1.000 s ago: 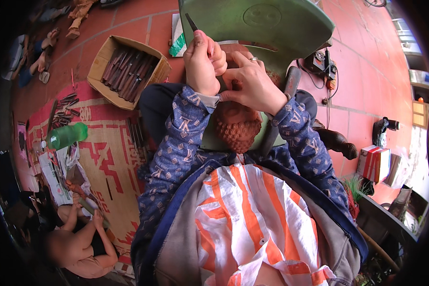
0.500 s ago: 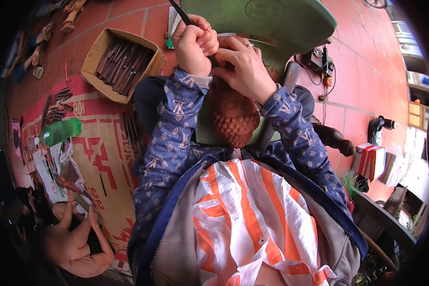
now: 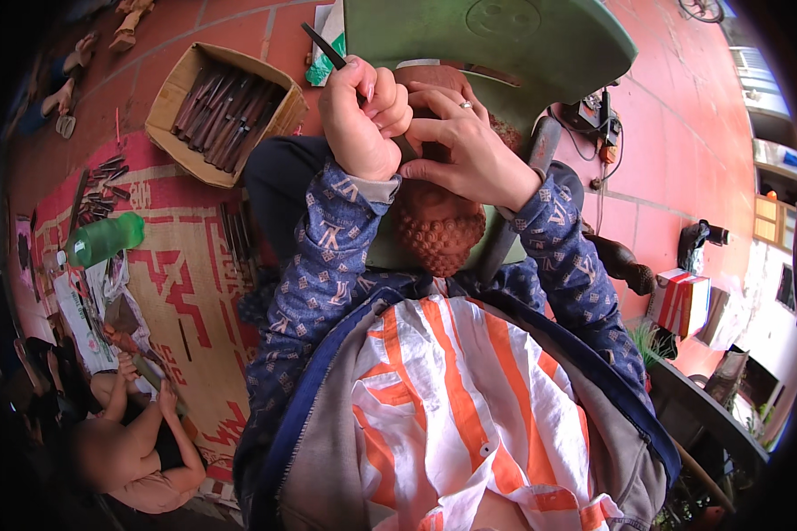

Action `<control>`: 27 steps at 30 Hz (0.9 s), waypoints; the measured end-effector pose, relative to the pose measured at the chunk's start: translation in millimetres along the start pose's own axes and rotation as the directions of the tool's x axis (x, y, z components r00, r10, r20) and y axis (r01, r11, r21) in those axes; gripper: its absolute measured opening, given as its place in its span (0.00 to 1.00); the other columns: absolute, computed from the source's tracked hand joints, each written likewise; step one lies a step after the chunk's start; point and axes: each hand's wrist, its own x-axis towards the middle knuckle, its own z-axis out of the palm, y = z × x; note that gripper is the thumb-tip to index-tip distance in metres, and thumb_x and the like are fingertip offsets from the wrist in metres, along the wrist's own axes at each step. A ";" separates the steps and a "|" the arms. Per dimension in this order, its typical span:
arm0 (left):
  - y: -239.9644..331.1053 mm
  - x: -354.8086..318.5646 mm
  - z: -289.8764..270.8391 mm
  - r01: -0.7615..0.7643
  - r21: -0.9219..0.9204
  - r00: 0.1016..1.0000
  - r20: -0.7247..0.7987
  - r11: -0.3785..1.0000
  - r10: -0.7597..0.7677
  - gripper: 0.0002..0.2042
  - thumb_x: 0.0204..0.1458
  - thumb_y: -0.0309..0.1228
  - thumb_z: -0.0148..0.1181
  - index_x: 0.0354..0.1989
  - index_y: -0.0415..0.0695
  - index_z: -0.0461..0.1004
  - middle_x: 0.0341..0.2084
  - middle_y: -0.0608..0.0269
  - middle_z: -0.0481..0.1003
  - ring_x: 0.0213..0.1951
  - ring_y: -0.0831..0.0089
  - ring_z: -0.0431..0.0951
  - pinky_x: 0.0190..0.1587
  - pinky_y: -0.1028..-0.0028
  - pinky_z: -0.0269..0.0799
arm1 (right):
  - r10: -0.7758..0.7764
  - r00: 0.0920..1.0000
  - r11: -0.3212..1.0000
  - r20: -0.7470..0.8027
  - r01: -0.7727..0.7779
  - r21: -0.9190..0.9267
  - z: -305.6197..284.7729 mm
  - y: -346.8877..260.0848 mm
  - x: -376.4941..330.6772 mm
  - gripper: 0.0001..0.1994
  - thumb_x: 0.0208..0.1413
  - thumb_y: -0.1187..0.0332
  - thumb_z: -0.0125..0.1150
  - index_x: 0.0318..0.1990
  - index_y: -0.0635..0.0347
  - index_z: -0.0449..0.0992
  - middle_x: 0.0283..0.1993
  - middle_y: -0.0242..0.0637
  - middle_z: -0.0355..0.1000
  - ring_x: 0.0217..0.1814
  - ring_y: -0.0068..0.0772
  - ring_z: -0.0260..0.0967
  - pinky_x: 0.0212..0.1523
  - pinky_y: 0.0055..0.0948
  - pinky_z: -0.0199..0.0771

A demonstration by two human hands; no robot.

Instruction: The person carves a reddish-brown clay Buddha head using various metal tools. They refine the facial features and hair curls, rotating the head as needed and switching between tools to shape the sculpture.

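A reddish-brown carved wooden statue (image 3: 441, 232) lies with its curly-topped head toward me, on a green plastic chair (image 3: 496, 40). My left hand (image 3: 363, 119) is closed in a fist around a slim dark carving tool (image 3: 322, 46), whose far end sticks out up and to the left. The tool's other end points down at the statue between my hands, and its tip is hidden. My right hand (image 3: 469, 146), with a ring on one finger, curls over the statue's body, its thumb close to the tool. Both hands cover the middle of the statue.
On the left stands a cardboard box (image 3: 164, 119) of several wood-handled tools. Beyond it are a patterned mat (image 3: 181, 301), loose tools (image 3: 102, 190) and a green bottle (image 3: 106, 239). Another person (image 3: 142, 451) works at lower left. At right are a corded device (image 3: 584, 115) and a dark carving (image 3: 624, 264).
Both hands have shifted slightly down toward me over the statue, and the tool's upper end has dropped and tilted further left. My grip looks the same.
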 end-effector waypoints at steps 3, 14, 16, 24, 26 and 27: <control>-5.0 10.1 -1.7 -0.033 0.004 0.996 -0.085 0.999 0.033 0.19 0.61 0.44 0.42 0.19 0.50 0.55 0.10 0.75 0.49 0.13 0.83 0.44 0.14 0.78 0.40 | 0.013 0.997 1.000 -0.070 -0.014 -0.020 5.3 -1.8 4.9 0.12 0.43 0.62 0.70 0.32 0.54 0.74 0.55 0.35 0.66 0.63 0.42 0.58 0.60 0.61 0.48; -2.7 17.9 -8.3 -0.033 -0.016 0.998 -0.051 0.999 0.032 0.26 0.63 0.57 0.37 0.18 0.50 0.54 0.11 0.74 0.48 0.14 0.82 0.43 0.15 0.77 0.38 | 0.081 0.995 0.996 -0.053 -0.083 -0.032 4.3 -3.2 18.5 0.13 0.42 0.63 0.71 0.28 0.56 0.71 0.47 0.35 0.68 0.55 0.43 0.64 0.58 0.55 0.51; 2.8 17.8 -3.1 -0.063 0.032 0.998 0.015 0.998 0.062 0.27 0.63 0.57 0.37 0.18 0.50 0.54 0.11 0.74 0.48 0.14 0.82 0.43 0.15 0.77 0.38 | 0.043 0.994 0.999 -0.097 -0.045 -0.020 8.7 -2.6 15.9 0.13 0.42 0.61 0.71 0.28 0.55 0.72 0.42 0.34 0.67 0.51 0.43 0.65 0.57 0.52 0.52; -0.7 16.0 -11.2 -0.041 -0.044 0.999 -0.035 0.998 0.040 0.26 0.64 0.55 0.36 0.18 0.50 0.54 0.11 0.74 0.48 0.14 0.82 0.43 0.15 0.77 0.38 | -0.025 0.996 0.998 -0.086 0.019 -0.063 8.8 -1.9 14.8 0.11 0.41 0.62 0.70 0.29 0.54 0.75 0.45 0.34 0.67 0.55 0.42 0.64 0.59 0.52 0.51; 3.3 13.0 -8.9 -0.060 -0.029 0.998 -0.001 0.998 0.060 0.26 0.64 0.55 0.36 0.18 0.50 0.54 0.11 0.74 0.48 0.14 0.82 0.43 0.15 0.77 0.38 | -0.047 0.991 0.998 -0.124 0.042 -0.041 10.1 -1.2 16.3 0.11 0.41 0.62 0.70 0.29 0.54 0.75 0.47 0.34 0.68 0.56 0.42 0.64 0.60 0.52 0.51; 3.3 3.9 -8.9 -0.008 -0.064 1.000 -0.031 0.998 0.006 0.26 0.64 0.55 0.35 0.18 0.50 0.54 0.11 0.74 0.48 0.14 0.82 0.43 0.15 0.77 0.38 | -0.030 0.997 0.999 0.077 0.033 -0.039 -0.4 -3.8 13.6 0.11 0.41 0.62 0.70 0.29 0.54 0.75 0.48 0.34 0.69 0.56 0.42 0.64 0.61 0.53 0.50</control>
